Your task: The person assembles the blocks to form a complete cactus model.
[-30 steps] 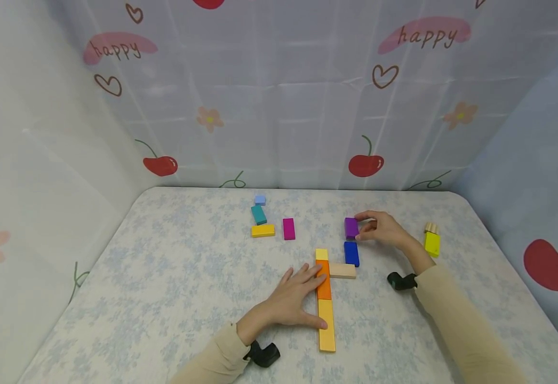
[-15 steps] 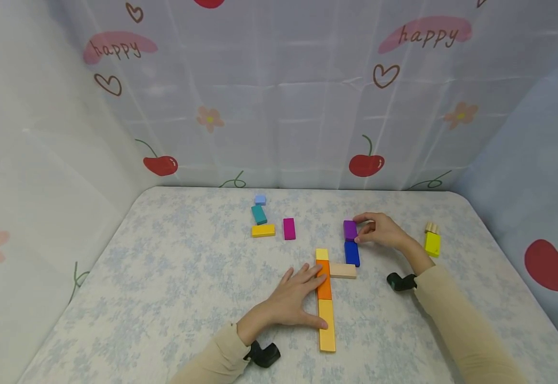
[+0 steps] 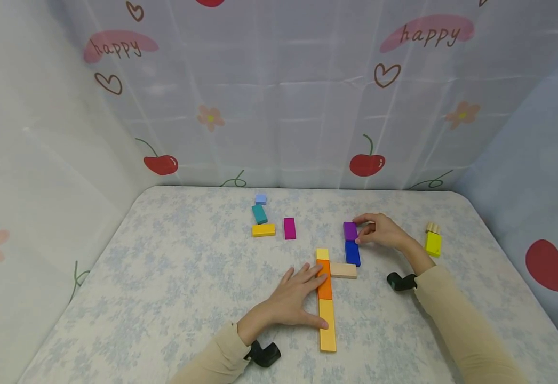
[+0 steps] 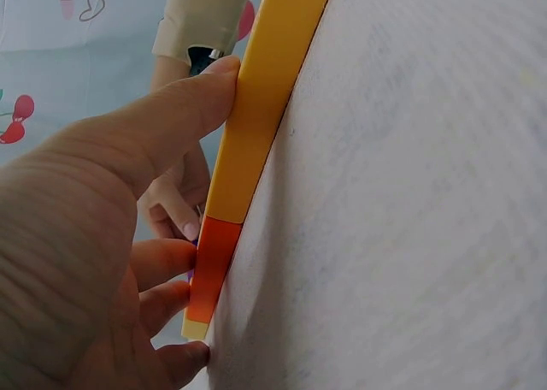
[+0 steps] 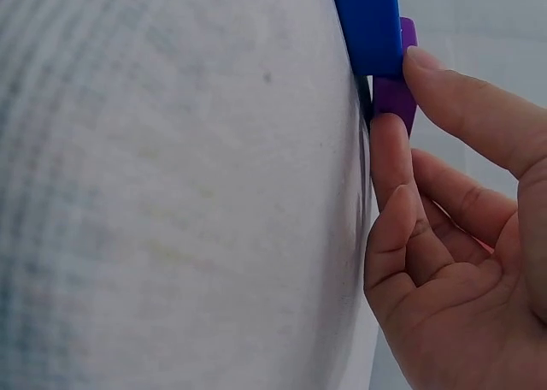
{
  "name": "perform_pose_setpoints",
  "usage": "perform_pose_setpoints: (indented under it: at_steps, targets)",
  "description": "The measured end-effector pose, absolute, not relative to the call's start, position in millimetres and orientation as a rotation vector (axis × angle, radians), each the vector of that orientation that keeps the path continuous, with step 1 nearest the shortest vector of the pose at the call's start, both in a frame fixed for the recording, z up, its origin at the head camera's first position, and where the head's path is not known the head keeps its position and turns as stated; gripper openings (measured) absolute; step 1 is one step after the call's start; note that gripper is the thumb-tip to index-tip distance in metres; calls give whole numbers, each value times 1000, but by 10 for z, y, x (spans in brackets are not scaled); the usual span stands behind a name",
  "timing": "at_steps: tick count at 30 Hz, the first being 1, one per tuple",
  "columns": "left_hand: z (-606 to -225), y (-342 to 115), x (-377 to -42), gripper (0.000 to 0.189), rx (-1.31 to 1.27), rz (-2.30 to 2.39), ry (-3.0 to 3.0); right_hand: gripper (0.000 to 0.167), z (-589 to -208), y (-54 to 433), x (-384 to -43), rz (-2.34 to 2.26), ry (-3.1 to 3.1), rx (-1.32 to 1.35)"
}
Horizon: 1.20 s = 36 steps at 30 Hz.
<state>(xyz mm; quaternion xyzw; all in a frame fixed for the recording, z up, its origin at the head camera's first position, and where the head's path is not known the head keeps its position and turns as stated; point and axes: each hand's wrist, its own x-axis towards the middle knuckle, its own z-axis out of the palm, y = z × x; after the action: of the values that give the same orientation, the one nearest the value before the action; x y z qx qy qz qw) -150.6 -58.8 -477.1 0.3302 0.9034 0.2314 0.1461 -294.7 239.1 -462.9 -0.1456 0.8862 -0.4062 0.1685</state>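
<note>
My left hand lies with spread fingers along the row of blocks. In the head view its fingertips rest on the orange block and its thumb touches the long yellow block. A short pale yellow block caps the far end, and a beige block juts out to the right. My right hand pinches the purple block with curled fingers. That block sits end to end with the blue block, whose near end meets the beige one.
Toward the back stand a magenta block, a yellow block, a teal block and a light blue block. At the right lie a bright yellow block and a small ridged beige piece. A patterned curtain hangs behind the table.
My right hand has drawn the purple block slightly toward the person and left, closing the small gap to the blue block. The left hand has stayed in place.
</note>
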Motion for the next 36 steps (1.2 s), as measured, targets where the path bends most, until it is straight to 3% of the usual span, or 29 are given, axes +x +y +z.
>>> perform_pose_setpoints:
  at_steps: [19, 28, 36]
  targets:
    - [-4760, -597, -1503, 97, 967, 679, 2608, 60, -4635, 2392, -2933, -1130, 2592, -466]
    - [-4764, -595, -1509, 96, 971, 674, 2604, 54, -4604, 2361, -2642, -1210, 2804, -575]
    - [-4745, -583, -1498, 97, 952, 664, 2609, 65, -4659, 2310, -2324, -1162, 2804, -674]
